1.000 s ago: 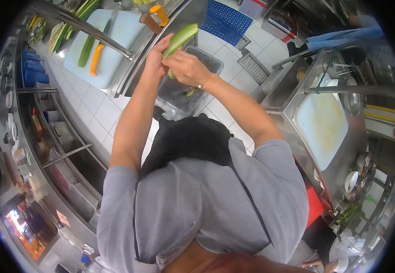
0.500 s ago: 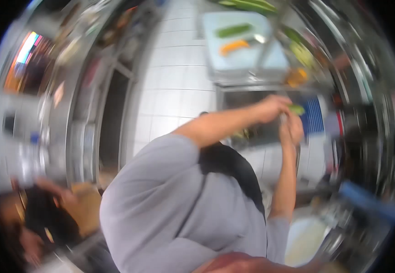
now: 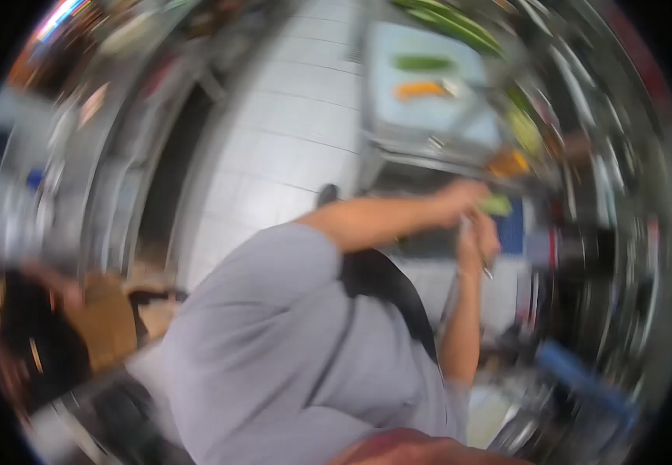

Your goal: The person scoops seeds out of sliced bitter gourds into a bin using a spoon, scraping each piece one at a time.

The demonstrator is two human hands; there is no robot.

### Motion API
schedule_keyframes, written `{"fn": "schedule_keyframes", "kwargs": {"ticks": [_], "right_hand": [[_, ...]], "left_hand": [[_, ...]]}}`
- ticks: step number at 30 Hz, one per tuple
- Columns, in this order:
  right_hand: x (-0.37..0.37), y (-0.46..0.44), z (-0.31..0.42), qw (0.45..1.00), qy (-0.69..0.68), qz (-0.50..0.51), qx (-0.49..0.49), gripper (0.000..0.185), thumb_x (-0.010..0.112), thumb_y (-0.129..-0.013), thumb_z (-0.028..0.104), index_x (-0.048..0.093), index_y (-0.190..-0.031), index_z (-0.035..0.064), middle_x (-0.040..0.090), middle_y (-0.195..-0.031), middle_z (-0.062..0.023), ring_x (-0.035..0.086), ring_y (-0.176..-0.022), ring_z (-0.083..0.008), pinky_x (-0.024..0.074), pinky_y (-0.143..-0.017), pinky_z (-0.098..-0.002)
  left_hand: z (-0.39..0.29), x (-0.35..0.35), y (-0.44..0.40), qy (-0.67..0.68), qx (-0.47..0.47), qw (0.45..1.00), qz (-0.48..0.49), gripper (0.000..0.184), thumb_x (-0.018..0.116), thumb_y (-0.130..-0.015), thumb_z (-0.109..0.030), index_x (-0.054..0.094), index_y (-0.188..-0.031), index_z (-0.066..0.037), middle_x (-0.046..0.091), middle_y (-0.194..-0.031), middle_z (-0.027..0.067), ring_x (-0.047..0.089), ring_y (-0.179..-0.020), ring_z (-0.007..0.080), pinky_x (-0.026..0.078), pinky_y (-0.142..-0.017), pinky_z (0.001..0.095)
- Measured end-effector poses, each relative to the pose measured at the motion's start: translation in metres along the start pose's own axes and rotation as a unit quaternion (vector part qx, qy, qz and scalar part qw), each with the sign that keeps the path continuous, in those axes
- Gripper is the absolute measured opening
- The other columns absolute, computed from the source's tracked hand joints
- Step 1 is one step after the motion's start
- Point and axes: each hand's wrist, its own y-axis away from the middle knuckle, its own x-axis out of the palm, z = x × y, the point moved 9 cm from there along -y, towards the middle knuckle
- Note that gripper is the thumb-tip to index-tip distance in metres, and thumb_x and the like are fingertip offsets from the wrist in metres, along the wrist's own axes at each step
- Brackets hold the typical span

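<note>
The view is blurred by motion. My left hand (image 3: pixel 460 200) is closed around a pale green vegetable piece (image 3: pixel 495 204), whose end sticks out to the right. Just below it, my right hand (image 3: pixel 481 236) is closed, with a thin, light-coloured tool or handle showing at the fingers; its exact form is unclear. Beyond my hands, a green vegetable (image 3: pixel 422 62) and a knife with an orange handle (image 3: pixel 421 90) lie on the white cutting board (image 3: pixel 398 116).
Long green vegetables (image 3: pixel 460 27) lie past the board. An orange-topped container (image 3: pixel 508 163) stands at the counter's edge. A blue mat (image 3: pixel 512 225) is on the floor. Another person (image 3: pixel 37 333) is at the lower left, beside a brown box (image 3: pixel 107 322).
The camera view has swung round, so the board now shows right of centre and another person has come into view. Both hands remain close together at the vegetable piece.
</note>
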Motion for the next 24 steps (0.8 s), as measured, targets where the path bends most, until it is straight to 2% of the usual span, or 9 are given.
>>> {"fn": "schedule_keyframes", "kwargs": {"ticks": [1,2,3,4,10,13,17,18,24], "right_hand": [[-0.002,-0.002,0.04,0.992,0.097,-0.002,-0.082,0.022,0.06,-0.092,0.008,0.071,-0.11,0.0036,0.072,-0.102,-0.0194,0.07,-0.093,-0.036,0.0549,-0.085,-0.0406],[-0.01,-0.007,0.044,0.994,-0.011,-0.05,-0.095,0.02,0.063,-0.088,0.004,0.071,-0.107,0.0059,0.071,-0.097,-0.0204,0.068,-0.089,-0.039,0.055,-0.08,-0.0428],[-0.017,-0.013,0.031,0.995,0.023,-0.076,-0.054,0.02,0.063,-0.086,0.001,0.07,-0.104,0.0072,0.07,-0.092,-0.0194,0.068,-0.085,-0.0385,0.0542,-0.075,-0.0447],[-0.027,-0.019,0.022,0.995,0.021,-0.095,-0.031,0.019,0.062,-0.086,0.001,0.069,-0.102,0.0071,0.07,-0.09,-0.0182,0.067,-0.082,-0.0382,0.0534,-0.072,-0.0454],[-0.026,0.005,0.048,0.993,-0.049,-0.081,-0.064,0.015,0.06,-0.082,0.001,0.068,-0.095,0.0049,0.067,-0.085,-0.0151,0.067,-0.08,-0.0349,0.0538,-0.072,-0.0443],[-0.047,0.006,0.018,0.99,-0.062,-0.117,0.045,0.018,0.06,-0.081,0.0,0.068,-0.096,0.0046,0.067,-0.085,-0.0148,0.067,-0.081,-0.0354,0.0541,-0.072,-0.044],[-0.068,0.027,-0.049,0.943,-0.147,-0.191,0.23,0.019,0.064,-0.085,0.004,0.071,-0.103,0.0031,0.073,-0.088,-0.0124,0.07,-0.071,-0.0196,0.0553,-0.066,-0.0348],[-0.074,0.032,-0.055,0.931,-0.177,-0.213,0.236,0.018,0.065,-0.089,0.006,0.07,-0.105,0.0005,0.074,-0.088,-0.0107,0.068,-0.069,-0.0132,0.0554,-0.065,-0.0293],[-0.084,0.054,-0.072,0.873,-0.273,-0.273,0.298,0.013,0.064,-0.091,0.004,0.068,-0.102,-0.0032,0.072,-0.089,-0.0092,0.067,-0.074,-0.0115,0.0569,-0.063,-0.0265]], "left_hand": [[0.004,-0.007,0.0,0.095,-0.04,0.994,-0.023,0.025,0.053,-0.094,-0.012,0.065,-0.113,-0.001,0.068,-0.103,0.011,0.065,-0.093,0.0223,0.052,-0.086,0.0374],[0.0,0.001,0.001,0.182,-0.07,0.981,0.022,0.031,0.052,-0.095,-0.011,0.063,-0.122,-0.002,0.067,-0.111,0.0118,0.064,-0.1,0.0238,0.052,-0.091,0.0381],[-0.011,0.004,0.007,0.104,-0.083,0.99,-0.049,0.038,0.049,-0.096,-0.009,0.057,-0.133,0.0,0.064,-0.123,0.0136,0.061,-0.113,0.0257,0.049,-0.1,0.0392],[-0.009,0.006,0.005,0.083,-0.056,0.994,-0.034,0.042,0.047,-0.098,-0.009,0.053,-0.139,0.001,0.061,-0.13,0.0155,0.058,-0.121,0.0268,0.047,-0.106,0.0395],[-0.002,0.002,-0.01,0.06,-0.093,0.994,-0.017,0.045,0.042,-0.103,-0.013,0.044,-0.146,0.0,0.056,-0.139,0.0196,0.06,-0.12,0.0341,0.049,-0.105,0.0474],[0.005,0.011,-0.009,0.114,-0.132,0.983,0.057,0.047,0.042,-0.103,-0.012,0.041,-0.148,0.001,0.056,-0.138,0.0194,0.06,-0.12,0.0357,0.047,-0.107,0.0464],[-0.011,0.026,0.004,0.24,-0.126,0.956,0.113,0.052,0.046,-0.1,-0.013,0.037,-0.149,0.002,0.045,-0.149,0.0226,0.044,-0.138,0.0402,0.035,-0.119,0.0475],[-0.017,0.032,0.012,0.248,-0.131,0.952,0.124,0.061,0.05,-0.093,-0.012,0.035,-0.15,0.002,0.041,-0.152,0.0239,0.041,-0.141,0.0426,0.036,-0.119,0.0483],[-0.026,0.047,0.013,0.25,-0.134,0.927,0.246,0.072,0.055,-0.08,-0.007,0.037,-0.149,0.003,0.047,-0.146,0.024,0.045,-0.136,0.0433,0.042,-0.113,0.0509]]}}
